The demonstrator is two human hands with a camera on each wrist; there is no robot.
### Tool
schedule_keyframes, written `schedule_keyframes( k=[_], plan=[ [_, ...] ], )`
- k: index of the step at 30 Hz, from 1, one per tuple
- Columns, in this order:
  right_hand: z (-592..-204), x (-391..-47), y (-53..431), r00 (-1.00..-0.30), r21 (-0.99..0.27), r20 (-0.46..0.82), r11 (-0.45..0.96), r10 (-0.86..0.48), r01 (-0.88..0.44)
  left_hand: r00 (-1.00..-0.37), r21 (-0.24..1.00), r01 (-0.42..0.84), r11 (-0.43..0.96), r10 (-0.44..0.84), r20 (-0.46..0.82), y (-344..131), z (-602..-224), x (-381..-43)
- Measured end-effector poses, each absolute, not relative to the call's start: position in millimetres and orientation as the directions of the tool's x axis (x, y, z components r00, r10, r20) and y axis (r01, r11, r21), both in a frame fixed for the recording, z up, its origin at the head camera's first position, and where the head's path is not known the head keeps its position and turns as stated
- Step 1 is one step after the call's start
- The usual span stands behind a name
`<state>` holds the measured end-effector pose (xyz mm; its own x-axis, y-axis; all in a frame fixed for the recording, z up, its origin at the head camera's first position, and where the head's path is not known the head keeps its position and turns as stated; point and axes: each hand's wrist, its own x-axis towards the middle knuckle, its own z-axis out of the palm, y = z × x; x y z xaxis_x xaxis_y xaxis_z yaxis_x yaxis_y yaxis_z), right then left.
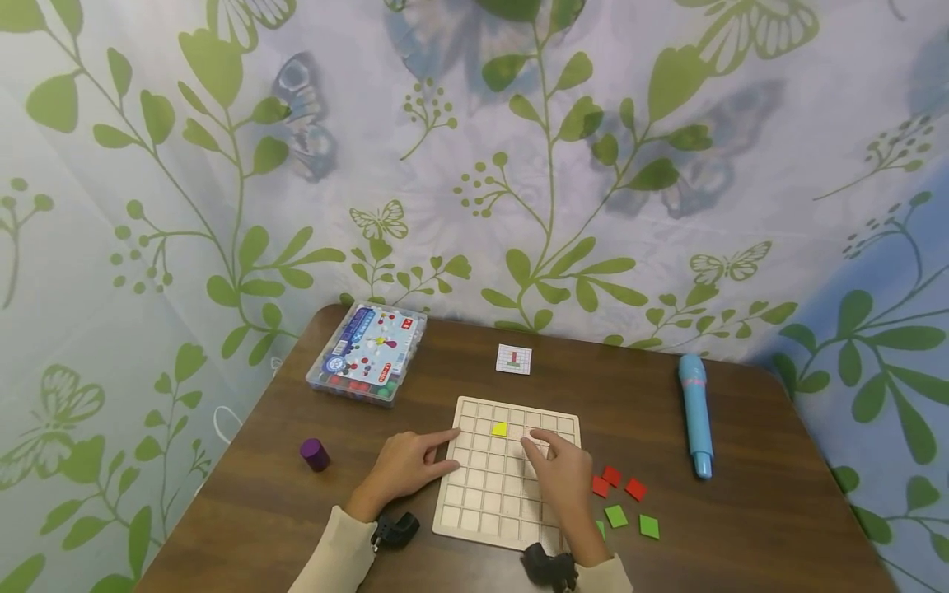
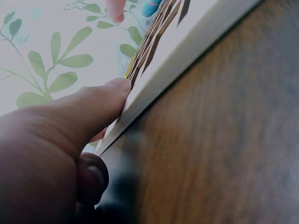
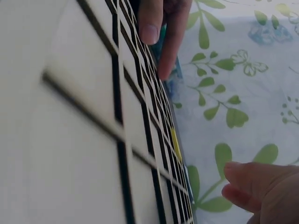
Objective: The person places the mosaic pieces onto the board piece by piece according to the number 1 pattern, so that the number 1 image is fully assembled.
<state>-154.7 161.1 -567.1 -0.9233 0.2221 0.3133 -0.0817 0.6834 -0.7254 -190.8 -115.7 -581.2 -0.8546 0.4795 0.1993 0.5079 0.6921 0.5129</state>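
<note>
A light wooden grid board (image 1: 472, 498) lies on the table. One yellow square tile (image 1: 500, 429) sits in a cell near its far edge, seen edge-on in the right wrist view. My left hand (image 1: 406, 464) rests at the board's left side, with the thumb (image 2: 110, 95) and index fingertip touching its edge. Over the right half of the board hovers my right hand (image 1: 559, 473), thumb and fingertips (image 3: 233, 170) raised above the surface with nothing visible between them. Beside that hand lie red tiles (image 1: 635, 489) and green tiles (image 1: 648, 527), one green tile partly hidden behind the wrist.
A small card with a printed grid pattern (image 1: 514, 359) lies beyond the board. A clear plastic case with a colourful label (image 1: 368, 350) stands back left, a purple cylinder (image 1: 315, 455) in front of it. To the right lies a light-blue microphone-shaped object (image 1: 696, 416).
</note>
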Motion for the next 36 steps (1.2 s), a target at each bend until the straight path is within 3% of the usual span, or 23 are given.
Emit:
schedule_keyframes(
  k=[9, 19, 29, 36],
  plan=[
    [-562, -136, 190, -0.896, -0.727, 0.351, 0.682, 0.273, -0.078, -0.860, 0.520, 0.495, 0.696, 0.478, 0.179, -115, -581, -191],
    [-571, -103, 231, -0.889, -0.700, 0.243, 0.705, 0.388, 0.116, -0.848, 0.535, 0.511, 0.673, 0.495, 0.187, -117, -587, -186],
    [-577, -82, 278, -0.816, -0.627, 0.327, 0.755, 0.477, 0.190, -0.849, 0.531, 0.515, 0.673, 0.485, 0.209, -116, -583, -191],
    [-576, -69, 304, -0.823, -0.607, 0.198, 0.726, 0.532, 0.324, -0.855, 0.540, 0.503, 0.675, 0.481, 0.196, -116, -584, -190]
  ],
)
